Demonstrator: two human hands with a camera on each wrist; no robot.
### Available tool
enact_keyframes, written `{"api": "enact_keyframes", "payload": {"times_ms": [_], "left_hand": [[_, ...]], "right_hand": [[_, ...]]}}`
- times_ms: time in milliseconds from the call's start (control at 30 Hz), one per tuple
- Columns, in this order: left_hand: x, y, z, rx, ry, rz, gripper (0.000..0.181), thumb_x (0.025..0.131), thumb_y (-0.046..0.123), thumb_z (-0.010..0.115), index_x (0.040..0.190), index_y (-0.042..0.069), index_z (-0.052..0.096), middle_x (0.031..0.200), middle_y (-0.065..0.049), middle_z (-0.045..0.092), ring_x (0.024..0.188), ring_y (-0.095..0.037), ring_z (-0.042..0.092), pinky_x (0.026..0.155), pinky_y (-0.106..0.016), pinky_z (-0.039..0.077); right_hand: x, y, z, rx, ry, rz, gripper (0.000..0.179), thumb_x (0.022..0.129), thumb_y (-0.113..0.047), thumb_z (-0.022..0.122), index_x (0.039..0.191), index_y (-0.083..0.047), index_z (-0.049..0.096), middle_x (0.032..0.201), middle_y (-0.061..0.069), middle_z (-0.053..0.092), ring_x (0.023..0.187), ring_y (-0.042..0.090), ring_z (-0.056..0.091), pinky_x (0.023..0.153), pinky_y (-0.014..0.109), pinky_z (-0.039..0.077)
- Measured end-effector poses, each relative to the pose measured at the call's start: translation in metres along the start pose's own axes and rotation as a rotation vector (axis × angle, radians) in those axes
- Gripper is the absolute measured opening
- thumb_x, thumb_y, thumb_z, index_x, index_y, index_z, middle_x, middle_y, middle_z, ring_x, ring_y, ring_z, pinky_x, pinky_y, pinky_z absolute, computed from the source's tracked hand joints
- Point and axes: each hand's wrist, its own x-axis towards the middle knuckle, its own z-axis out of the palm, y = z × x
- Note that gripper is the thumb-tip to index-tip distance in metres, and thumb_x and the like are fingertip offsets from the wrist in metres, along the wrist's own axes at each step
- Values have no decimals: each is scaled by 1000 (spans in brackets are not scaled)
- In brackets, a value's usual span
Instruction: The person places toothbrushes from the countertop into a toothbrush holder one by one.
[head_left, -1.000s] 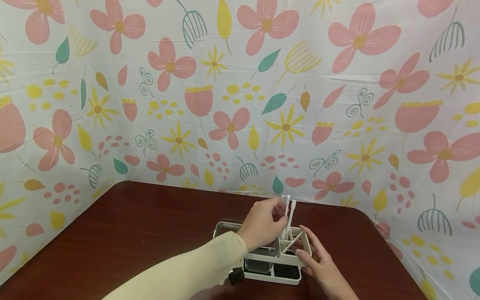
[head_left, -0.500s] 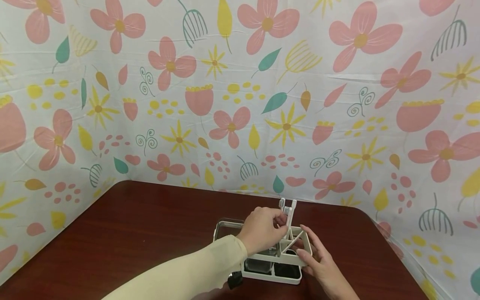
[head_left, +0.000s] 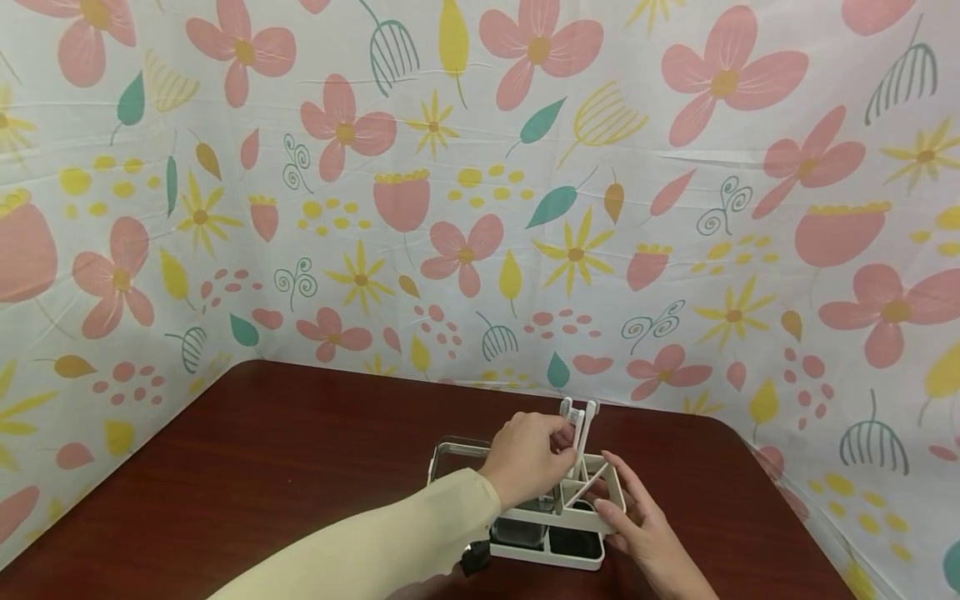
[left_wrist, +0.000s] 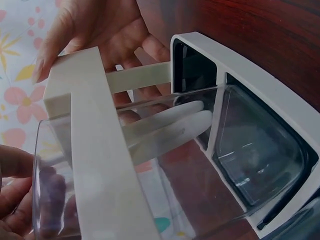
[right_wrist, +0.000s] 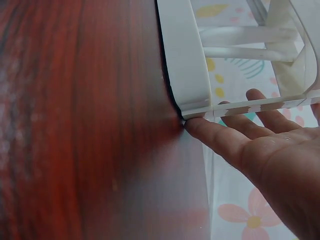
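Note:
A cream toothbrush holder [head_left: 573, 518] with an upper rack and a lower base stands on the table. Several white toothbrushes stand in its rack, heads up. My left hand [head_left: 528, 458] reaches over the rack and pinches a toothbrush [head_left: 581, 437] near its head. Another toothbrush [head_left: 590, 421] leans just right of it. In the left wrist view, two white handles [left_wrist: 170, 130] show behind clear plastic above the base [left_wrist: 220, 70]. My right hand [head_left: 641, 529] grips the rack's right side, thumb in front. Its fingers [right_wrist: 220, 137] touch the holder's side in the right wrist view.
A clear cup [left_wrist: 260, 145] sits in the base's dark-lined recess. The dark red-brown table [head_left: 300, 467] runs back to a flower-printed cloth [head_left: 465, 208], close behind the holder. A black strap device [head_left: 475, 557] hangs under the left wrist.
Over the last second, my left hand has lowered slightly, and the pinched toothbrush has sunk into the rack. Another brush head shows beside it. My right hand stays on the holder.

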Motion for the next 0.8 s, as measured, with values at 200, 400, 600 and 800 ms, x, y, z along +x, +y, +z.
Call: {"api": "enact_keyframes", "payload": {"times_ms": [200, 400, 600, 800], "left_hand": [[2, 3, 2, 29, 18, -15, 5, 88, 14, 71, 91, 15, 76, 73, 17, 63, 63, 6, 53, 60, -17, 45], [4, 6, 4, 82, 30, -33, 4, 90, 17, 71, 89, 16, 75, 71, 16, 63, 60, 4, 52, 57, -17, 44], [7, 7, 8, 182, 28, -51, 6, 91, 23, 71, 89, 18, 75, 69, 16, 62, 54, 4, 50, 51, -17, 42], [5, 8, 9, 222, 36, -47, 9, 91, 24, 70, 88, 17, 75, 67, 14, 63, 50, 2, 47, 47, -17, 40]], "right_hand": [[0, 1, -1, 6, -7, -2, 59, 106, -12, 44, 156, -17, 13, 148, 32, 34, 115, 3, 56, 85, 50, 49], [0, -1, 0, 7, -7, -7, 60, 106, -12, 45, 156, -14, 13, 146, 31, 38, 114, 4, 57, 84, 49, 49], [0, 0, -1, 6, -13, -12, 59, 106, -12, 44, 156, -16, 13, 147, 34, 35, 115, 3, 56, 85, 49, 49], [0, 2, -2, 5, -14, -7, 59, 106, -12, 43, 156, -17, 13, 147, 31, 36, 115, 4, 56, 84, 48, 49]]}}
